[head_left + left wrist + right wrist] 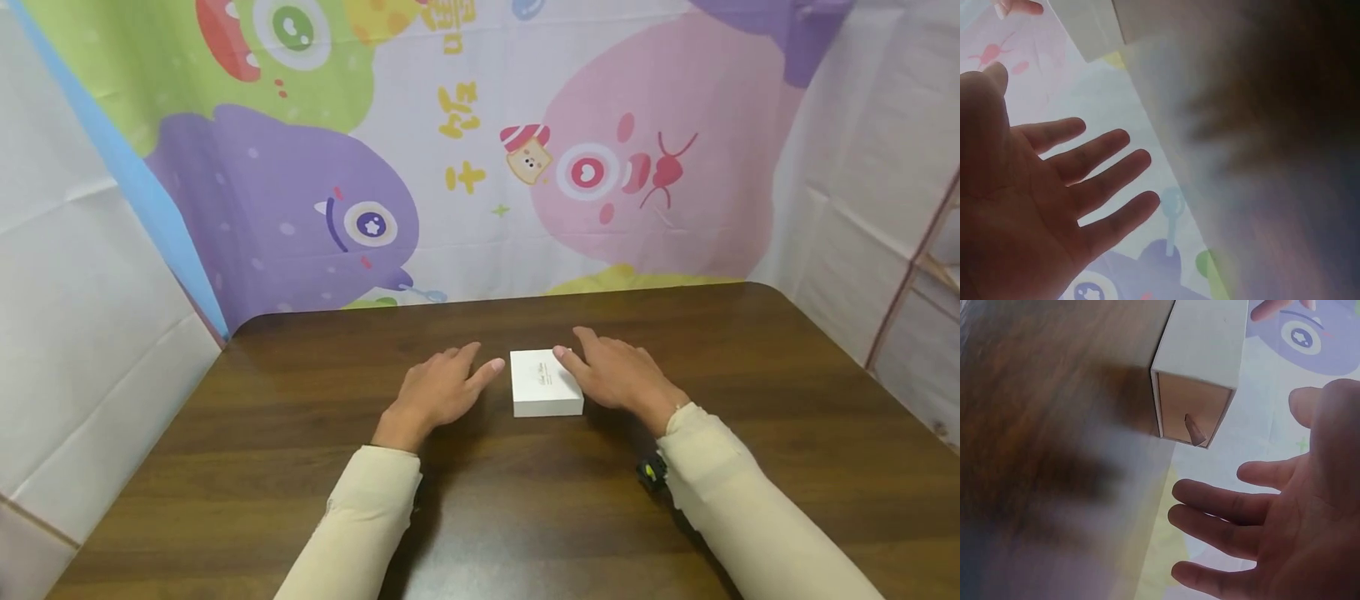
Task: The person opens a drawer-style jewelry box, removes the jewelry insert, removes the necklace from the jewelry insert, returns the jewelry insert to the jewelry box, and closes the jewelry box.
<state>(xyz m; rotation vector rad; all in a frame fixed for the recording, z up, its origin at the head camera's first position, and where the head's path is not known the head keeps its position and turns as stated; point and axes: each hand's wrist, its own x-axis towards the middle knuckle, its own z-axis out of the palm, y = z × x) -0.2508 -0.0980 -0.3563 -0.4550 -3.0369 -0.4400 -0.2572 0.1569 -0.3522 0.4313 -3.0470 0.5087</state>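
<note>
Flanking a small white box at the middle of the dark wooden bench, the left hand and right hand lie open, fingers straight, holding nothing.

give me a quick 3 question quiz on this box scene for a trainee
1. True or false: the left hand grips the white box.
2. Which end of the box shows a small pull tab?
A. the end facing the right wrist camera
B. the top face
C. none
3. Fill in: the box lies on a dark ____ table.

Key
1. False: the fingers of both hands are spread straight beside the box, and the left hand stays apart from it. The right hand has fingertips at the box's far corner.
2. A: the tab sits on the tan end.
3. wooden
</note>
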